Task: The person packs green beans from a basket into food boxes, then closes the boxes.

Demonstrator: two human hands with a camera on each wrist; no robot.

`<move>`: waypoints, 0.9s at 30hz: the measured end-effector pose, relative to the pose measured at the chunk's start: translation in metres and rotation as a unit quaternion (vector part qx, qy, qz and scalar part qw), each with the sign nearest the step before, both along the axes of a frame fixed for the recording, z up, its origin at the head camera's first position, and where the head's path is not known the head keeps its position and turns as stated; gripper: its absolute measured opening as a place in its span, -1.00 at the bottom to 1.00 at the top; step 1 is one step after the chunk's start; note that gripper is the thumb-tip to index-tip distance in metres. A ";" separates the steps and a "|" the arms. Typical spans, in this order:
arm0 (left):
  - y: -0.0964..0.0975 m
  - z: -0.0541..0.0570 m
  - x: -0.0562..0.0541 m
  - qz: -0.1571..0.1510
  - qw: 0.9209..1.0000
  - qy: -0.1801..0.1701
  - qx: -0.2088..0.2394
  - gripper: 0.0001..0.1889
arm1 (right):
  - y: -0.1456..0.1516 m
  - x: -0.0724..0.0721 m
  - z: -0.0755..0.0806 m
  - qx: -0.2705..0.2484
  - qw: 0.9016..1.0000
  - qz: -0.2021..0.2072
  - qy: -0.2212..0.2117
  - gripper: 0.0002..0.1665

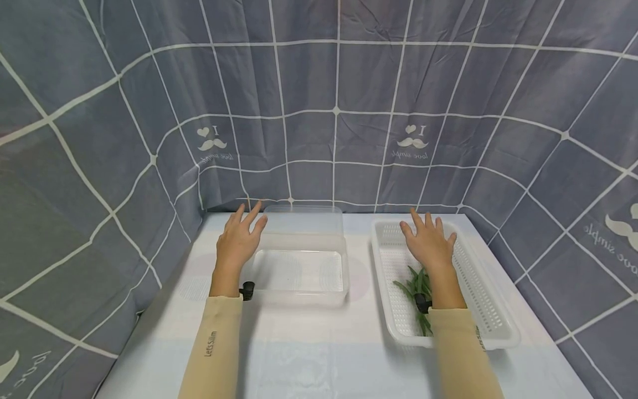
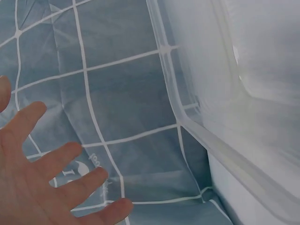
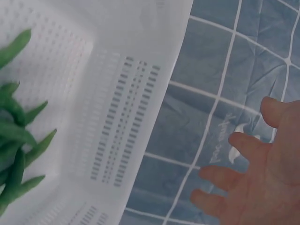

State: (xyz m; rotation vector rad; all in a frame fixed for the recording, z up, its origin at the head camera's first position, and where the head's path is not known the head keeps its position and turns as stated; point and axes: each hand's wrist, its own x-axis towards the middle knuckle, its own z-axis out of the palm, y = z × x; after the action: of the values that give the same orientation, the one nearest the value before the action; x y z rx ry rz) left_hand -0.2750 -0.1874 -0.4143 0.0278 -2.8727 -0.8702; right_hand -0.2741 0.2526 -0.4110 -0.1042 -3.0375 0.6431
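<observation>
With fingers spread, the left hand [image 1: 236,244] is hovering by the clear box [image 1: 301,241] and the right hand [image 1: 431,244] above the basket [image 1: 399,316], both holding nothing, while green peppers [image 1: 413,285] are lying inside, probably needing a light pinch.

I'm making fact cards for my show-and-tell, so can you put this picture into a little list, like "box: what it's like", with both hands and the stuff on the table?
Left grip: raised, fingers spread, holding nothing
Right grip: raised, fingers spread, holding nothing
Box: see-through, on the left side of the table, nothing seen inside
Basket: white, full of little holes, on the right side
Green pods: a small pile in the basket; they look like peppers
Table: whitish top
Curtain: grey-blue with white lines, behind the table and at both sides
</observation>
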 end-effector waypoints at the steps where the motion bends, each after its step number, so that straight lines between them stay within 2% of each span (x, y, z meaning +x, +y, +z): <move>1: -0.001 -0.001 0.001 0.000 1.000 -0.004 0.001 -0.29 | 0.003 0.001 0.000 0.001 1.000 -0.002 -0.002 -0.08; 9: -0.012 -0.014 0.006 0.002 0.999 -0.040 -0.001 -0.29 | 0.023 0.003 0.001 0.004 1.000 0.001 -0.031 -0.05; 18: -0.029 -0.032 0.016 0.007 0.997 -0.077 -0.005 -0.26 | 0.050 0.005 0.010 0.009 0.998 0.006 -0.060 -0.06; 21: -0.034 -0.038 0.020 0.009 0.996 -0.091 -0.002 -0.25 | 0.060 0.004 0.008 0.009 0.998 0.015 -0.066 -0.06; 27: -0.043 -0.052 0.027 0.008 0.996 -0.089 0.022 -0.28 | 0.078 0.000 -0.001 0.001 0.997 0.019 -0.075 -0.14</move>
State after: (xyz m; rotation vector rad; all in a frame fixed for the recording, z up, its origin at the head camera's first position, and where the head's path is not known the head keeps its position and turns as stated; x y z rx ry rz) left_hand -0.2480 -0.2307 -0.4659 0.1388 -3.0113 -0.9748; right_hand -0.2741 0.3310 -0.4123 -0.0986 -3.1924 0.6631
